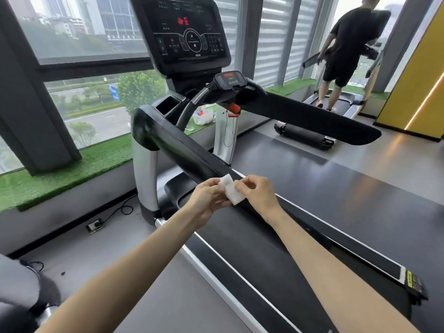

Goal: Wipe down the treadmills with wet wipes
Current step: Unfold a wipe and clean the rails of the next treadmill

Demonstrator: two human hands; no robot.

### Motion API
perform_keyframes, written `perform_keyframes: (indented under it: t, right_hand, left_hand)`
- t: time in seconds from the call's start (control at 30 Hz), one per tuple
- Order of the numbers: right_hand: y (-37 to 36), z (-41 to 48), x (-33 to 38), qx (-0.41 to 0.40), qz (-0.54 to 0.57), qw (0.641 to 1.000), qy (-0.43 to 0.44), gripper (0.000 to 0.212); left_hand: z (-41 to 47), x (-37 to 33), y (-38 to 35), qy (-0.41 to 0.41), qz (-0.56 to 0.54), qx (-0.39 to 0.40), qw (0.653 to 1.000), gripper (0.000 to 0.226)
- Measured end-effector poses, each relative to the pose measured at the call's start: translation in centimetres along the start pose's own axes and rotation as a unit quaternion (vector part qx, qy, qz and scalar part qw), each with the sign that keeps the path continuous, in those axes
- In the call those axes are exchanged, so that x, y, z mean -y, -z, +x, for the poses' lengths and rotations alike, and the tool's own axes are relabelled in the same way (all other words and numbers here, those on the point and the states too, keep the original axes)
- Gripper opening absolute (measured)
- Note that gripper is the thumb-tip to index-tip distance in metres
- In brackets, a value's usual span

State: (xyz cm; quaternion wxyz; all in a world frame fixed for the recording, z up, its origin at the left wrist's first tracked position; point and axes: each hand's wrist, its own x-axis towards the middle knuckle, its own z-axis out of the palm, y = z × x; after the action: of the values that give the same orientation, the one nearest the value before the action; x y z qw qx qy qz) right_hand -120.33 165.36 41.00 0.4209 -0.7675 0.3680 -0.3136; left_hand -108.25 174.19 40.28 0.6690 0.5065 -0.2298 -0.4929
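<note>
A folded white wet wipe [230,189] is pinched between both hands just above the near end of the treadmill's left handrail [182,150]. My left hand [207,199] grips its left edge, my right hand [258,194] its right edge. The black treadmill has a console [185,32] with a red lit display at the top, a right handrail [310,116] stretching to the right, and a dark belt [276,236] below my forearms.
A second treadmill [336,102] at the back right carries a person in black clothes. Green turf [60,174] lines the window sill. A floor socket [95,225] with a cable lies left of the treadmill. A white plastic bag [203,116] sits behind the console. A yellow wall [418,87] stands at the right.
</note>
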Motion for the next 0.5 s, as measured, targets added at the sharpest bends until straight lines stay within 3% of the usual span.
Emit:
perform_keyframes:
  t: [0.17,0.27,0.33,0.4,0.5]
  right_hand:
    - [-4.1,2.2,2.1,0.086,0.176,0.971,-0.137,0.031]
    - [-5.7,3.4,2.9,0.097,0.188,0.962,-0.176,0.019]
    - [-6.6,4.7,3.1,0.07,0.189,0.959,-0.199,0.011]
    - [-7.2,6.6,3.2,0.04,0.2,0.956,-0.213,0.013]
    - [-8.2,9.6,3.6,0.047,0.243,0.944,-0.219,0.013]
  left_hand:
    - [2.0,-2.5,4.7,0.003,0.039,-0.023,0.999,0.021]
    - [3.4,-4.0,6.0,0.01,0.062,-0.022,0.998,0.022]
    - [4.8,-4.1,6.6,-0.022,0.142,-0.077,0.987,0.033]
    - [6.0,-4.1,7.1,-0.139,0.305,-0.143,0.931,0.044]
    - [7.1,-4.0,7.5,-0.259,0.502,-0.078,0.821,0.046]
